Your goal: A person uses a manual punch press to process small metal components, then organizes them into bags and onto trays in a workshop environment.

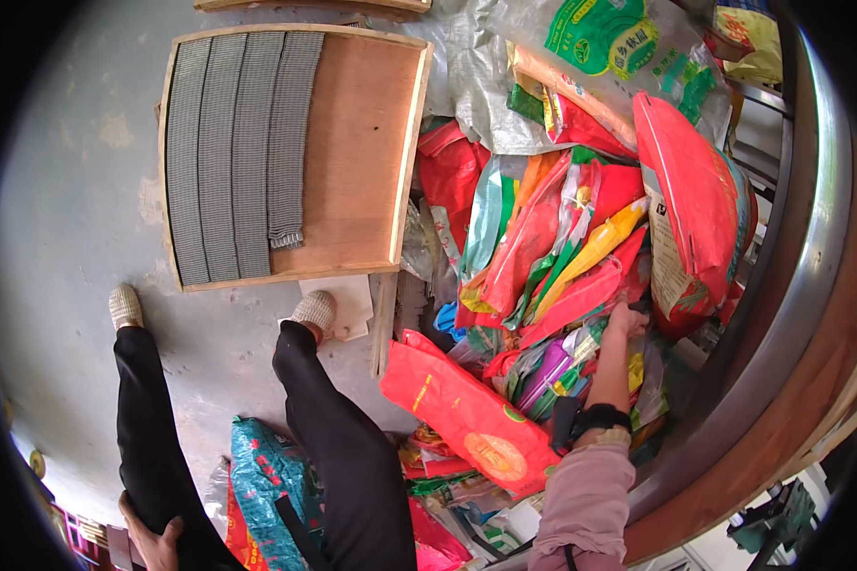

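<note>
Many bags (543, 252) heaped right of centre; we see right hand (627, 322) among them, can't tell its grip; left hand (150, 539), lower left, spread on leg (152, 447), probably for balance.

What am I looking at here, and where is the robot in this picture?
There is no robot: these are a person's bare hands. A wide fisheye camera worn on the head looks down, so straight edges bend near the rim.

The left hand rests against the person's left leg, holding nothing that I can see. The right hand reaches into a colourful heap of bags; its fingertips are hidden, so I can't tell whether it grips one.

Ahead is a shallow wooden tray with four grey ribbed strips lying side by side in it. The shoes stand on a grey floor.
</note>
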Available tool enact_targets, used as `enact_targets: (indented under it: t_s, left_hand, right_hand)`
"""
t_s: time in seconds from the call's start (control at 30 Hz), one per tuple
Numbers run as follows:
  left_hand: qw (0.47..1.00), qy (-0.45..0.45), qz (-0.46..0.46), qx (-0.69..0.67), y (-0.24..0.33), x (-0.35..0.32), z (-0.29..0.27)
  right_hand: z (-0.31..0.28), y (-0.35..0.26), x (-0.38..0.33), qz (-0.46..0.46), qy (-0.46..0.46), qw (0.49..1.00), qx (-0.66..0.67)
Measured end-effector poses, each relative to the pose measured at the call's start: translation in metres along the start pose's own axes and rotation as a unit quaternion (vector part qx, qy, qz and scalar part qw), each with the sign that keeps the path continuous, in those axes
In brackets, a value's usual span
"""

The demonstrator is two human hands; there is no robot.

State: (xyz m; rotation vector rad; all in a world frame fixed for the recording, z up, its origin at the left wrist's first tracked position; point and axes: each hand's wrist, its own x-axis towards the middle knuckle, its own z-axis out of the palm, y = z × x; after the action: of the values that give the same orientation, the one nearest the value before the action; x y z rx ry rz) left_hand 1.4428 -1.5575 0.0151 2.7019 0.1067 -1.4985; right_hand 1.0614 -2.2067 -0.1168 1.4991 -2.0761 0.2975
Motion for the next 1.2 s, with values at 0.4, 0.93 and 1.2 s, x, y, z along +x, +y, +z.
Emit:
enact_targets:
  t_s: [0.4, 0.93, 1.2]
  left_hand:
    - [0.998, 0.057, -0.024, 0.006, -0.011, -0.007, 0.026]
    - [0.970, 0.022, 0.238, -0.054, -0.026, -0.025, -0.056]
    - [0.782, 0.085, 0.323, -0.527, -0.006, 0.024, -0.095]
  right_hand:
    - [0.002, 0.116, 0.022, 0.018, -0.158, 0.971, 0.179]
    - [-0.409, -0.182, -0.278, -0.264, -0.405, 0.711, 0.511]
    - [-0.619, -0.224, -0.386, -0.333, -0.512, 0.477, 0.632]
